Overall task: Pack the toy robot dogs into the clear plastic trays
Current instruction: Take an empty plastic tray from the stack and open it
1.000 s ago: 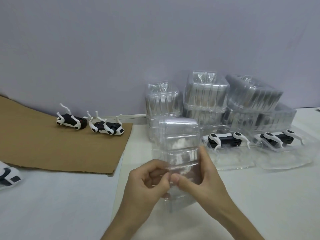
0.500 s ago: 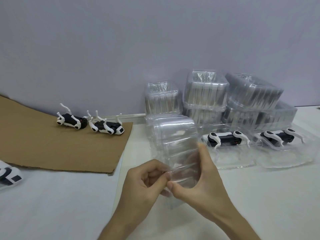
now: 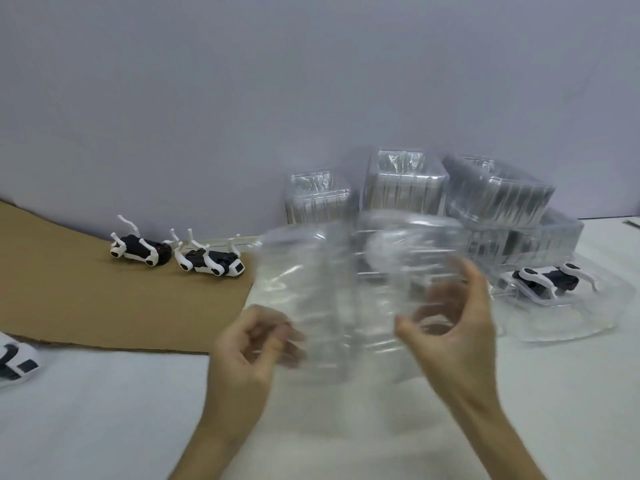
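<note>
The hands have drawn apart, splitting the clear stack. The left hand (image 3: 242,344) pinches the left tray (image 3: 304,278). The right hand (image 3: 453,327) seems, through blur, to grip the right tray (image 3: 408,244). The toy robot dogs (image 3: 142,245) lie on the cardboard (image 3: 86,299).

The left hand (image 3: 249,344) and right hand (image 3: 453,327) (both blurred) hover apart, fingers curled, pinching the clear plastic trays (image 3: 329,289).

A clear plastic tray (image 3: 346,289) is held up over the white table (image 3: 86,427) (motion blur smears its shape): the left hand (image 3: 249,344) pinches its left edge, the right hand (image 3: 450,327) curls round its right side. Behind, two toy robot dogs (image 3: 140,245) lie legs-up on brown cardboard (image 3: 86,296); a packed dog (image 3: 543,278) sits right, before stacked trays (image 3: 405,188)
</note>
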Demonstrator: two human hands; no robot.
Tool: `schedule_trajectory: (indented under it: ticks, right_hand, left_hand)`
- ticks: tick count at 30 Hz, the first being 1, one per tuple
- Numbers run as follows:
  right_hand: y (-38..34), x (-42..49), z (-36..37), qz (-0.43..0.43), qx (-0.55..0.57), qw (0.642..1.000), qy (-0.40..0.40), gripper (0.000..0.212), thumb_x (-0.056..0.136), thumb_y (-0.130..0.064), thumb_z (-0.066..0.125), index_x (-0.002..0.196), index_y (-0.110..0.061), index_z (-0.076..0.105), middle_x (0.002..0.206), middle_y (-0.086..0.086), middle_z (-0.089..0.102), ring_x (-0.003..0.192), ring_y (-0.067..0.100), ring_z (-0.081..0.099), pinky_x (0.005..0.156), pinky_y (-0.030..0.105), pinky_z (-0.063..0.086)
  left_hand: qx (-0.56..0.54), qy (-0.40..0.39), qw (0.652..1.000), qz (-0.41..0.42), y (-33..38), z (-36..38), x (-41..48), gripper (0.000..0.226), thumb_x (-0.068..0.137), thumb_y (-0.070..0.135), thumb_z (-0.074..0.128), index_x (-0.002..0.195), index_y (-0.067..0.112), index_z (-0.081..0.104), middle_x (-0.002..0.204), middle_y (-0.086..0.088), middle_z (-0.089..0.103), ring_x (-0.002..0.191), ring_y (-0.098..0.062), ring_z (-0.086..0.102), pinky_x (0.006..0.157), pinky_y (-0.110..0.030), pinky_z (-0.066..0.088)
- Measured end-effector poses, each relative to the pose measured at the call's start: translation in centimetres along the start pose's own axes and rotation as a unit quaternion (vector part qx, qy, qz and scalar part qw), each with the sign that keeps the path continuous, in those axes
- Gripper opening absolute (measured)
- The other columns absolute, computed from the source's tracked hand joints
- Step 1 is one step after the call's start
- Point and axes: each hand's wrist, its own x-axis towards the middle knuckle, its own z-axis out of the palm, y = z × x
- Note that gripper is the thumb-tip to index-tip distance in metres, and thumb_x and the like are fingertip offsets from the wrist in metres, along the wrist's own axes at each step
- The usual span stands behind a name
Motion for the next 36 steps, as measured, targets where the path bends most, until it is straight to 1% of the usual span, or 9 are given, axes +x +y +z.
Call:
schedule_trajectory:
  ticks: [4, 9, 12, 16, 20, 24, 28, 31, 36]
  right_hand:
    - [1.2, 1.1, -1.7, 0.023, 0.028, 0.999, 0.039, 0.084, 0.068, -0.006, 0.083, 0.137, -0.034, 0.043, 0.092, -0.01, 0.062, 0.075, 0.017, 0.065, 0.065, 0.02, 0.054]
    - [1.4, 0.1, -0.3, 0.02, 0.036, 0.999, 0.004, 0.086, 0.065, -0.014, 0.084, 0.138, -0.037, 0.044, 0.093, -0.011, 0.06, 0.07, 0.014, 0.063, 0.065, 0.016, 0.052]
    - [1.2, 0.0, -0.2, 0.023, 0.041, 0.999, -0.002, 0.086, 0.062, -0.02, 0.08, 0.138, -0.039, 0.043, 0.093, -0.011, 0.059, 0.072, 0.016, 0.064, 0.065, 0.015, 0.052]
    - [1.4, -0.2, -0.1, 0.009, 0.041, 0.999, -0.028, 0.093, 0.068, -0.001, 0.088, 0.137, -0.041, 0.042, 0.093, -0.014, 0.058, 0.072, 0.016, 0.064, 0.063, 0.016, 0.053]
    - [1.3, -0.4, -0.1, -0.001, 0.035, 0.999, -0.03, 0.091, 0.064, -0.014, 0.088, 0.136, -0.044, 0.041, 0.092, -0.014, 0.057, 0.072, 0.017, 0.064, 0.061, 0.017, 0.053]
    - [0.8, -0.4, 0.0, -0.001, 0.033, 0.999, -0.04, 0.089, 0.059, -0.035, 0.083, 0.135, -0.049, 0.04, 0.095, -0.011, 0.058, 0.075, 0.018, 0.065, 0.062, 0.02, 0.055]
    - [0.2, -0.6, 0.3, -0.008, 0.032, 0.998, -0.058, 0.09, 0.059, -0.042, 0.082, 0.137, -0.049, 0.038, 0.097, -0.01, 0.057, 0.077, 0.018, 0.065, 0.061, 0.019, 0.054]
    - [0.0, -0.9, 0.5, -0.008, 0.015, 0.997, -0.072, 0.095, 0.06, -0.04, 0.085, 0.142, -0.044, 0.038, 0.099, -0.011, 0.057, 0.08, 0.018, 0.065, 0.061, 0.021, 0.055]
    - [-0.2, -1.4, 1.0, -0.02, -0.015, 0.994, -0.109, 0.105, 0.063, -0.048, 0.091, 0.149, -0.045, 0.03, 0.102, -0.015, 0.057, 0.081, 0.017, 0.064, 0.064, 0.025, 0.056]
  left_hand:
    - [-0.187, 0.159, 0.962, -0.12, -0.9, -2.9, 2.5, 0.024, 0.104, 0.001, 0.041, 0.095, 0.011, 0.061, 0.078, 0.003, 0.07, 0.061, -0.005, 0.066, 0.058, -0.019, 0.058]
    - [-0.282, 0.172, 0.909, -0.255, -1.8, -5.5, 3.6, 0.028, 0.107, 0.013, 0.039, 0.094, 0.016, 0.064, 0.075, 0.006, 0.071, 0.059, -0.002, 0.066, 0.054, -0.017, 0.056]
    - [-0.225, 0.168, 0.914, -0.293, -2.8, -6.0, 3.7, 0.025, 0.107, 0.013, 0.041, 0.095, 0.009, 0.064, 0.075, 0.0, 0.065, 0.062, -0.008, 0.062, 0.053, -0.017, 0.054]
    - [-0.077, 0.268, 0.932, -0.232, -4.5, -6.4, 3.6, 0.035, 0.099, 0.013, 0.061, 0.132, 0.004, 0.054, 0.099, -0.006, 0.064, 0.088, -0.018, 0.059, 0.085, -0.031, 0.049]
    - [0.006, 0.321, 0.932, -0.17, -4.2, -5.9, 3.7, 0.017, 0.101, 0.018, 0.056, 0.115, 0.018, 0.065, 0.117, 0.002, 0.066, 0.109, -0.016, 0.06, 0.09, -0.026, 0.043]
    - [0.015, 0.242, 0.96, -0.137, -3.4, -4.7, 3.1, 0.028, 0.103, 0.038, 0.049, 0.123, 0.029, 0.065, 0.119, 0.012, 0.069, 0.117, -0.013, 0.061, 0.093, -0.031, 0.048]
    - [0.079, 0.109, 0.988, -0.08, -2.6, -3.2, 2.2, 0.036, 0.097, 0.038, 0.06, 0.132, 0.041, 0.056, 0.128, 0.031, 0.06, 0.122, 0.015, 0.05, 0.101, -0.022, 0.039]
    - [0.236, 0.15, 0.957, 0.079, -1.6, -1.4, 0.9, 0.031, 0.094, 0.035, 0.069, 0.123, 0.028, 0.063, 0.124, 0.016, 0.06, 0.118, 0.0, 0.055, 0.099, -0.023, 0.039]
    - [0.098, -0.019, 0.991, 0.087, 0.0, 3.1, -2.3, 0.022, 0.083, 0.04, 0.064, 0.103, 0.033, 0.071, 0.101, 0.005, 0.074, 0.095, -0.016, 0.071, 0.085, -0.017, 0.05]
